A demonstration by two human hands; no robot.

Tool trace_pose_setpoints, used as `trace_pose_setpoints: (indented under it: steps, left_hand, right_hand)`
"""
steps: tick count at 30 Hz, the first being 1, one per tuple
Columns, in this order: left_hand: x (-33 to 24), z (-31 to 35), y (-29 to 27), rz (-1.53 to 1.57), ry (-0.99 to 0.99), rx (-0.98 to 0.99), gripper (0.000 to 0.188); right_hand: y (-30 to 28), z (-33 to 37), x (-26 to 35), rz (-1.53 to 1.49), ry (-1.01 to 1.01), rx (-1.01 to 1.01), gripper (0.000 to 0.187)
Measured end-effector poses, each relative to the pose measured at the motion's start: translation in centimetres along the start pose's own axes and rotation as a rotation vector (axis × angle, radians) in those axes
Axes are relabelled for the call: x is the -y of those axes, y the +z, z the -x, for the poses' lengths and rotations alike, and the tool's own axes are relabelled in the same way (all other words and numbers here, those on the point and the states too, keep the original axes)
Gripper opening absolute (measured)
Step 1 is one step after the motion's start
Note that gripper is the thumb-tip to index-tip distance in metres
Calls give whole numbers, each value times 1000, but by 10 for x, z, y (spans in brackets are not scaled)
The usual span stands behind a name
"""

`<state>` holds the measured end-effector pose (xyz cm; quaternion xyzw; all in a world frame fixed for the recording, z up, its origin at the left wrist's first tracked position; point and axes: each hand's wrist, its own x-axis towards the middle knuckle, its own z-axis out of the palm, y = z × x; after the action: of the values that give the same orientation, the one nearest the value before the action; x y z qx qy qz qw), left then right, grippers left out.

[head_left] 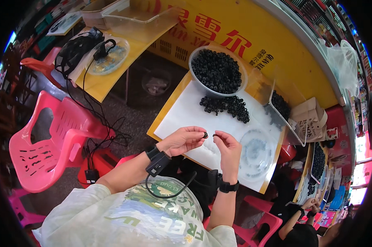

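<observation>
Between the thumb and fingertips of my left hand (185, 139) is a small round black piece (205, 135). My right hand (228, 145) is close beside it, pinching another tiny dark piece (215, 135); its exact shape is too small to tell. A narrow gap separates the two pieces. Both hands are over the near edge of a white work surface (173, 117). Farther back lies a loose pile of small black ring-like pieces (231, 108). Behind the pile, a clear round bowl (191, 68) is heaped with the same kind of piece.
Right of my hands lies a clear round lid (256, 154). A clear bin (291, 123) with black pieces stands beyond it, near a paper bag (311, 117). Pink chairs (54, 136) and loose cables (108, 119) are at left. Another person's hands (311, 203) work at lower right.
</observation>
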<state>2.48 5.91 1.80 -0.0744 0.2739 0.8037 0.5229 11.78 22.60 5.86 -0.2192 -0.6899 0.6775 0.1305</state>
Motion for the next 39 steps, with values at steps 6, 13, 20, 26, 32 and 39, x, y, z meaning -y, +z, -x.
trace_pose_setpoints:
  steps: [6, 13, 20, 26, 32, 39]
  left_hand:
    - [8, -1, 8, -74, 14, 29, 20]
    - [14, -3, 9, -94, -4, 7, 20]
    - [16, -2, 9, -145, 2, -10, 22]
    - [15, -3, 4, -185, -19, 13, 22]
    - [12, -2, -1, -165, -122, 5, 26]
    - [10, -1, -11, -136, -264, 119, 37]
  right_hand:
    - [11, 28, 4, 108, -114, -112, 15]
    - [11, 31, 7, 258, -217, -154, 13]
    - [8, 34, -1, 193, -123, -119, 12]
    - [9, 37, -3, 268, -134, -91, 14]
    - [7, 33, 2, 368, -222, -30, 23]
    - [-1, 34, 3, 440, -292, 164, 29]
